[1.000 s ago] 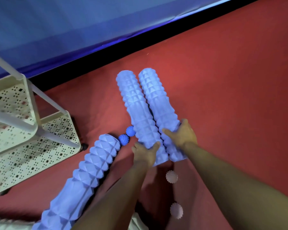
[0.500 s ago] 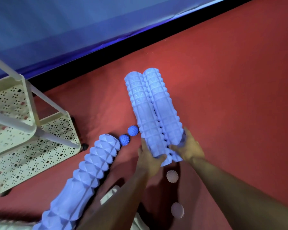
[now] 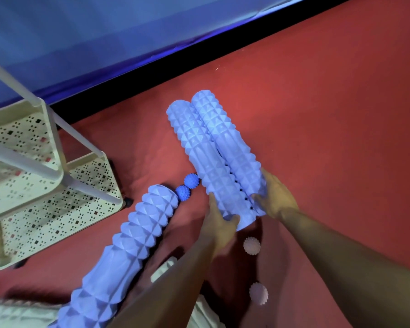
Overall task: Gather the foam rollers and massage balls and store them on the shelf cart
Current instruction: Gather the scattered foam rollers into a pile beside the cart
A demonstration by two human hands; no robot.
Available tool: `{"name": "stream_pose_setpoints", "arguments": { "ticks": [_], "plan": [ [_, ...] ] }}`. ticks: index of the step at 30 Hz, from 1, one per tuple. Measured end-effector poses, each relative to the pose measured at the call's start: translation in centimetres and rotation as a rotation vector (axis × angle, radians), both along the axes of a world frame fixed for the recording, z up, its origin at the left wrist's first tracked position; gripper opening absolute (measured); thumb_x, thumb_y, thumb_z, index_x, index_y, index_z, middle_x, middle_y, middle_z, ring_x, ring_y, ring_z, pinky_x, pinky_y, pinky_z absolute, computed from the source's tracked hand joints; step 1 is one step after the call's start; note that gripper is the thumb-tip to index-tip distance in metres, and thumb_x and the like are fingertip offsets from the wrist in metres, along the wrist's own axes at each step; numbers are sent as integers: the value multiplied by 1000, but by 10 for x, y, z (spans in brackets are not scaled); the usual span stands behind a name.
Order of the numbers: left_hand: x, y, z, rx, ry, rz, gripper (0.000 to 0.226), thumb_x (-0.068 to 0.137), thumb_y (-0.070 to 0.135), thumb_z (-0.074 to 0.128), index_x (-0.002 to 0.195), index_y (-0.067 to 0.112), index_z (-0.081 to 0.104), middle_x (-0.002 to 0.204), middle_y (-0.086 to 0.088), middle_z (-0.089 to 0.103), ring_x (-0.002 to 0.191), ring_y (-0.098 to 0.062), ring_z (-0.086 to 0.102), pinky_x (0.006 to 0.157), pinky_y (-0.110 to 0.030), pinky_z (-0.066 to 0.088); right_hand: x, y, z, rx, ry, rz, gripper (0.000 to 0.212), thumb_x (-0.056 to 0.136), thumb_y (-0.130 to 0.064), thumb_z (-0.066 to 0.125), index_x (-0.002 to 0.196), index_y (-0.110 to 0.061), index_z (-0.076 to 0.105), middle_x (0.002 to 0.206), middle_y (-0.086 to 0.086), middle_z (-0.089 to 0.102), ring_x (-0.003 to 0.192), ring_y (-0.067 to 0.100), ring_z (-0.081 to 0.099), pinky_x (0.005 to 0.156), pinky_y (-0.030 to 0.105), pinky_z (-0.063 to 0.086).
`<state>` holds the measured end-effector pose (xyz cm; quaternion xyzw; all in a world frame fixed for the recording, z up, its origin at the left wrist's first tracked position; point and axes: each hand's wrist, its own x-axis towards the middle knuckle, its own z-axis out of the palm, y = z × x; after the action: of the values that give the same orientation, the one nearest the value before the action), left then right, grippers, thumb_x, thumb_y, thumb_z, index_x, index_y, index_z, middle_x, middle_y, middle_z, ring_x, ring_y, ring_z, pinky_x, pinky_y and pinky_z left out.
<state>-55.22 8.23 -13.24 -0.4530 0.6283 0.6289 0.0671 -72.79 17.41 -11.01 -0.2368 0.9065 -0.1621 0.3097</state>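
Shelf cart [image 3: 57, 185] stands at my left on the red floor [image 3: 317, 114], its perforated trays showing nothing stored in the part I can see. Third foam roller [image 3: 133, 235] lies on the floor between cart and arms, its near end cut off by the frame edge. Two foam rollers [image 3: 213, 157] are pressed side by side, touching along their length; I hold them as one bundle by the near ends. Left hand [image 3: 217, 223] curls under the left roller, thumb wrapped over its end; right hand [image 3: 276, 197] cups the outer roller, fingers curled round it. To do this well: squeeze inward so the ridges interlock, keep both level, carry toward the cart. Two blue massage balls [image 3: 187, 187] sit touching each other between the loose roller and the bundle; two pale balls [image 3: 255, 268] lie by my forearms. Bundle possibly off the floor; far ends unclear. My fingertips under the rollers are hidden.
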Motion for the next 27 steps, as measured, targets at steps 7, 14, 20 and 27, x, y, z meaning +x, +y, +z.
{"name": "stream_pose_setpoints", "arguments": {
  "ticks": [7,14,20,27],
  "plan": [
    [14,-10,5,-116,-29,-55,93,83,41,62,161,30,13,139,2,56,106,-17,65,89,-31,55,18,-3,6,26,17,-15,82,87,-41,66,157,-37,23,162,-9,35,141,27,44,110,53,41],
    [73,-36,49,-488,-24,-191,62,95,34,64,150,14,41,142,-1,49,126,-19,55,106,-20,34,51,-12,29,-6,95,-12,65,96,-35,59,154,-19,35,161,2,34,141,31,41,109,48,40],
    [162,-105,79,-733,-198,-317,85,77,63,61,146,16,45,138,-7,50,124,-31,52,106,-42,44,109,-29,67,-82,23,-17,61,97,-38,58,151,-16,40,155,5,41,132,30,51,102,45,46],
    [249,-125,93,-448,-575,-330,132,59,79,74,161,22,12,151,-13,33,142,-34,35,117,-44,33,187,-81,103,-160,-40,42,67,96,-36,60,156,-22,35,155,3,43,139,27,46,112,47,40]
  ]
}}
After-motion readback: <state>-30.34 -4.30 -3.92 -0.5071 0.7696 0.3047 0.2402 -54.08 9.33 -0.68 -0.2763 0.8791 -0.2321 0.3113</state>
